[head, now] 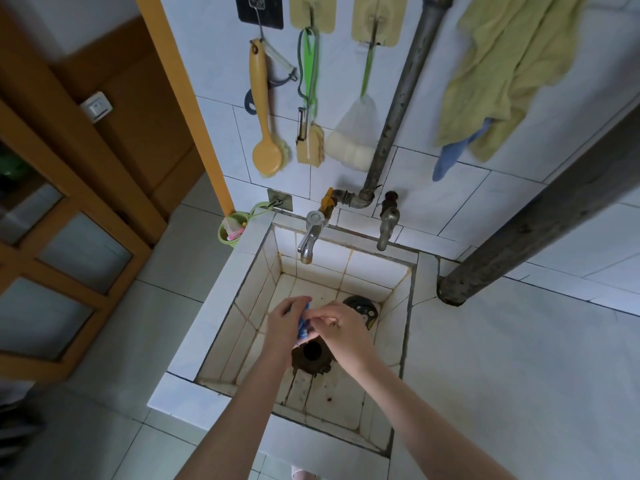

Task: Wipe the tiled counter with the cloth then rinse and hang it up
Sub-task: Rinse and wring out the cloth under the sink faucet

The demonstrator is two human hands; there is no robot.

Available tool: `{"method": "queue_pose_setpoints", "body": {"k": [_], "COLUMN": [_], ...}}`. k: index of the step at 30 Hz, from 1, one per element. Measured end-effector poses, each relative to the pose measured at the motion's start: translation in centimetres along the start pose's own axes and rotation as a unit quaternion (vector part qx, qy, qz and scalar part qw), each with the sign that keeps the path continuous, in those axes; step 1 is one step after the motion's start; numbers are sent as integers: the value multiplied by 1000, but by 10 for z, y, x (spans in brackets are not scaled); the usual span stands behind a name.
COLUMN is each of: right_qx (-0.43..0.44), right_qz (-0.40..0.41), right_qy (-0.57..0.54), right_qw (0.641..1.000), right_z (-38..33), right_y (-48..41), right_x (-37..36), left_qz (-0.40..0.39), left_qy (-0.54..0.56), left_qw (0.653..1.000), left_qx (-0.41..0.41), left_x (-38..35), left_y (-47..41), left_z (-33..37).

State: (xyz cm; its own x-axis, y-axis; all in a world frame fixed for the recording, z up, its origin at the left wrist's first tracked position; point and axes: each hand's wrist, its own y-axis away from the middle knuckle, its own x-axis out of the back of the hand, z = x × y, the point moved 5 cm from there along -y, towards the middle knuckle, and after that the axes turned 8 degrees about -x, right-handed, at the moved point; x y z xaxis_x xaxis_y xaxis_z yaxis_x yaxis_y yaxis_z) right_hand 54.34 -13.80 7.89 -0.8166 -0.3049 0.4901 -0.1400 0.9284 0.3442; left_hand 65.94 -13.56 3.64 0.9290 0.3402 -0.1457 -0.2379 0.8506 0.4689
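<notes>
Sink [239,258]: cloth [303,328] mid-basin, off walls

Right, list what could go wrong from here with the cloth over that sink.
1. The left hand and right hand pinch the small blue cloth close over the open drain hole. The drain cover lies aside, so a dropped cloth might lodge there.
2. The sink floor looks stained around the hole, so a slip could dirty the cloth again.

White tiled wall [450,209] behind, a grey pipe [401,98] running down it; a wooden glazed door [86,251] stands left, pale floor tiles [90,427] below
</notes>
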Motion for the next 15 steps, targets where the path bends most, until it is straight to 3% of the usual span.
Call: {"method": "queue_pose_setpoints", "body": {"k": [3,8,15], "right_qx": [-73,-194,-252], "right_qz": [38,-12,-59], "right_qy": [-74,-96,-89], "right_qw": [994,976,962], "right_z": [26,61,77], "right_y": [-1,-2,-1], "right_x": [13,9,-8], "left_qz": [-9,-5,40], "left_qy": [-98,-209,-279], "left_qw": [995,978,959], "left_qx": [-35,-16,1], "left_x": [2,6,8], "left_y": [-3,-9,-17], "left_z": [-6,-17,-23]}}
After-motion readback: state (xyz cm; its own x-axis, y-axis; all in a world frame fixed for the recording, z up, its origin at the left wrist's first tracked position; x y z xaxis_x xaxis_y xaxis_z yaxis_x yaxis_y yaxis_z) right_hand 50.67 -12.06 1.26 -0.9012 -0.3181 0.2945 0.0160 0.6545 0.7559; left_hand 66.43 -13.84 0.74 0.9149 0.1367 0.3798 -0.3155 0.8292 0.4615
